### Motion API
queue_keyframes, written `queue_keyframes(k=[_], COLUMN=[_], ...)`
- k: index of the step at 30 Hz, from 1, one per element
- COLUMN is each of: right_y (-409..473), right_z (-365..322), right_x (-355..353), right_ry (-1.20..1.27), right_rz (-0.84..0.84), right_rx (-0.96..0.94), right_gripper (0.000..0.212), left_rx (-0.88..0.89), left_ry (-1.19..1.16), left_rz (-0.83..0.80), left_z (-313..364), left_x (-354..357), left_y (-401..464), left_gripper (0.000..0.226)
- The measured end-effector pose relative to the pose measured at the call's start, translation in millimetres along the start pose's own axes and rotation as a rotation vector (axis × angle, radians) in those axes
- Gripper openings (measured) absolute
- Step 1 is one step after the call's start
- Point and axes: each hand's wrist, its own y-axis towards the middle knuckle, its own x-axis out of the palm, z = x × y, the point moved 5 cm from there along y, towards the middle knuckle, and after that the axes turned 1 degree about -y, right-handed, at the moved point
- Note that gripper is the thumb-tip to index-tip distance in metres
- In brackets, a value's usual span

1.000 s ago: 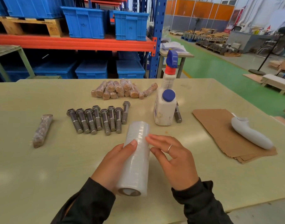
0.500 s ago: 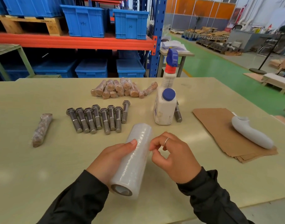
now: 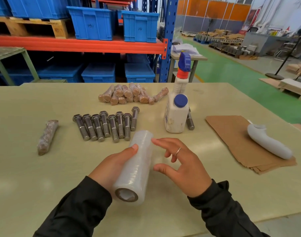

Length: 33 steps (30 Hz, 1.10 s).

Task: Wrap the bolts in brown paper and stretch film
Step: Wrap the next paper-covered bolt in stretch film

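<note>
My left hand (image 3: 112, 166) grips a roll of clear stretch film (image 3: 137, 166) from the left, its thumb lying on top and its cardboard core facing me. Just right of the roll, my right hand (image 3: 182, 166) hovers with spread fingers, the index fingertip close to the roll's far end. Several bare steel bolts (image 3: 107, 124) lie in a row beyond the roll. One wrapped bolt (image 3: 47, 136) lies alone at the left. A pile of wrapped bolts (image 3: 131, 94) sits further back. A stack of brown paper sheets (image 3: 236, 135) lies at the right.
A white spray bottle (image 3: 178, 110) with a blue trigger stands right of the bolts, one more bolt (image 3: 190, 121) behind it. A white handle-shaped tool (image 3: 267, 144) rests on the paper. The table's front edge (image 3: 163, 231) is near my sleeves. Blue crates (image 3: 93, 23) fill racks behind.
My right hand went from pinching at the roll's surface to opening its fingers and drawing slightly away. The roll tilted a little in my left hand.
</note>
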Motion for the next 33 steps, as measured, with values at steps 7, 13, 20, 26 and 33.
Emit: queue_keyframes(k=[7, 13, 20, 26, 33], right_y=[-1, -2, -12, -16, -11], right_z=[-8, -8, 18, 26, 24], right_x=[-2, -2, 4, 36, 32], right_ry=[-0.084, -0.095, 0.176, 0.751, 0.953], right_rz=[0.176, 0.132, -0.059, -0.006, -0.013], right_rx=[-0.171, -0.22, 0.201, 0.696, 0.888], right_gripper=[0.015, 0.009, 0.038, 0.025, 0.007], left_rx=[-0.049, -0.131, 0.042, 0.51, 0.685], left_ry=[0.006, -0.17, -0.127, 0.383, 0.719], left_rz=[-0.014, -0.057, 0.082, 0.347, 0.471], left_z=[-5, -8, -6, 3, 0], left_x=[0, 0, -1, 19, 16], left_y=[2, 0, -2, -15, -20], left_gripper=[0.05, 0.053, 0.059, 0.048, 0.079])
